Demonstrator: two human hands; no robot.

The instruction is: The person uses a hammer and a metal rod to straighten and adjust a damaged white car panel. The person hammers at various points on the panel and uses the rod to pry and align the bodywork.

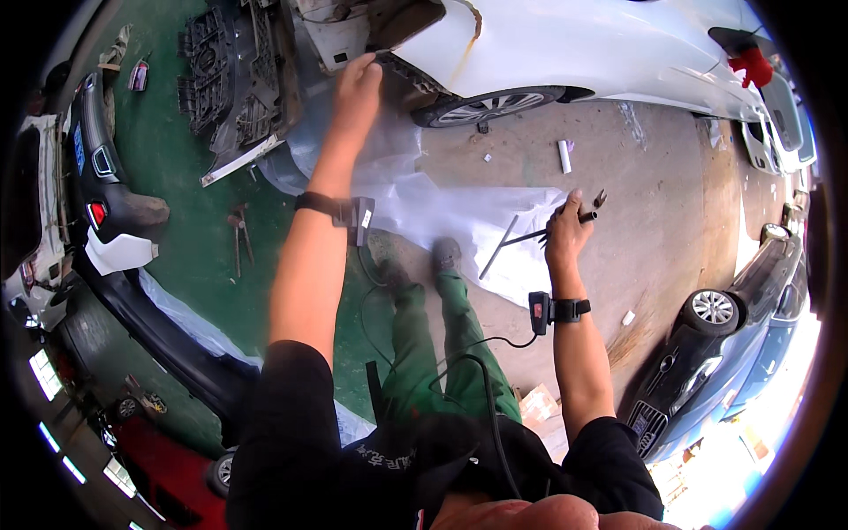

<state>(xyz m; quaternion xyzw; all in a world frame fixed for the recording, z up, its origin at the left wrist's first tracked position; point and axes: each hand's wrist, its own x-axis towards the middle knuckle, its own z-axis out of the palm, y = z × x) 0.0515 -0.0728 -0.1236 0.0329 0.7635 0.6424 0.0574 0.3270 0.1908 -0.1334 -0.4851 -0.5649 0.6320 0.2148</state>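
My left hand [358, 87] reaches up to the lower corner of a white car [574, 44], where the body edge is exposed beside the wheel arch. Its fingers are slightly smeared and partly hidden against that edge, so their grip is unclear. Lower and to the right, my right hand [566, 234] is closed round a T-handle socket wrench [528, 238]. The long crossbar lies left of the hand and the dark socket end pokes out to its right. Above the knuckles shows a small metal tool head [601, 199], perhaps of a second tool in the same hand.
Translucent plastic sheeting [415, 196] covers floor under my arms. Dark bumper parts [234, 84] stand left of the car. A black bumper [177, 318] curves along the left. A white roll [564, 157] lies near the wheel [490, 106]. A dark car [689, 353] stands right. Cables hang from my wrist devices.
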